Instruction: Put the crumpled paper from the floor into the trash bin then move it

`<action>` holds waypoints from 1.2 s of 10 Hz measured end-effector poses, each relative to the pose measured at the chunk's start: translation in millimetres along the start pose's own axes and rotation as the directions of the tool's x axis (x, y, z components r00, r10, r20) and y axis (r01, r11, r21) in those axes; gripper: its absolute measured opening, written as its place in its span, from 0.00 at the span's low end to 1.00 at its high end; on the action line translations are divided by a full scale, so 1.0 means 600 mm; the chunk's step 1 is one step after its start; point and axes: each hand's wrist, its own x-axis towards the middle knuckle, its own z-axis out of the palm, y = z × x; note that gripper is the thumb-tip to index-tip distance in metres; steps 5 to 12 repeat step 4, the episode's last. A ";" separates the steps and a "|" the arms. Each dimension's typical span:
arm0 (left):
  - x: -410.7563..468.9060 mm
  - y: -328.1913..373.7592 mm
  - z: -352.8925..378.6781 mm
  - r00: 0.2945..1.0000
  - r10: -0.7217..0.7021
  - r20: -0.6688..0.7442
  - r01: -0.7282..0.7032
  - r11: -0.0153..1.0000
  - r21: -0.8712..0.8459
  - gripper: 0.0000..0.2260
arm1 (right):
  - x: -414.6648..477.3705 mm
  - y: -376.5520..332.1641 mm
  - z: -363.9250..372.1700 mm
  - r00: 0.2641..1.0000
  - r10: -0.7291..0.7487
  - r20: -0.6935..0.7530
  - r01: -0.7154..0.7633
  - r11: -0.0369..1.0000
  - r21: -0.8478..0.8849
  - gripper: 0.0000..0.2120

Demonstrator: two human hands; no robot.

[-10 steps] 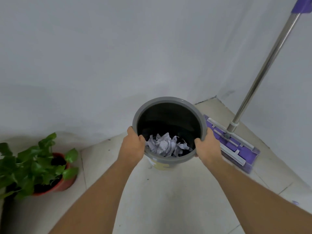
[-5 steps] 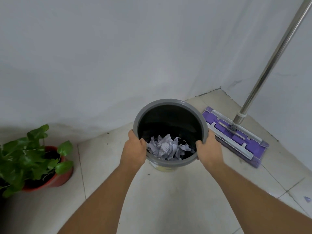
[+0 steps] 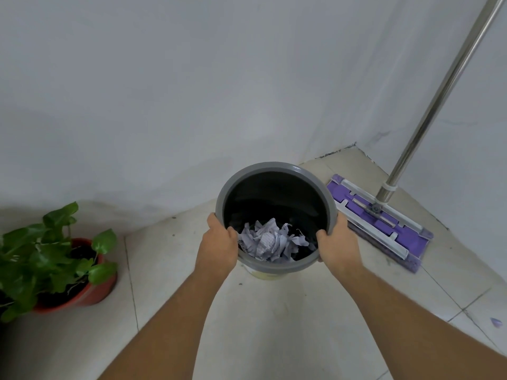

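A round grey trash bin [image 3: 277, 168] with a black inside sits in the middle of the view, over the tiled floor near a white wall. Crumpled white paper [image 3: 270, 242] lies at its bottom. My left hand [image 3: 219, 246] grips the bin's left rim, thumb inside. On the right rim my right hand [image 3: 338, 246] holds on the same way. Both forearms reach in from the bottom edge. The bin's yellowish base peeks out below the rim.
A purple flat mop [image 3: 381, 220] with a metal pole [image 3: 439, 97] leans in the right corner, close to the bin. A green plant in a red pot [image 3: 90, 294] stands at the left. A small paper scrap [image 3: 496, 322] lies on the floor at the far right.
The bin, held in both hands, has drifted left away from the mop, so more floor shows between them. The plant has slid toward the left edge. Both grips are unchanged.
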 end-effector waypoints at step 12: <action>-0.005 0.015 -0.061 0.999 -0.021 0.032 0.022 0.999 -0.034 0.28 | -0.012 -0.043 -0.055 0.997 0.083 -0.007 -0.083 0.990 -0.112 0.26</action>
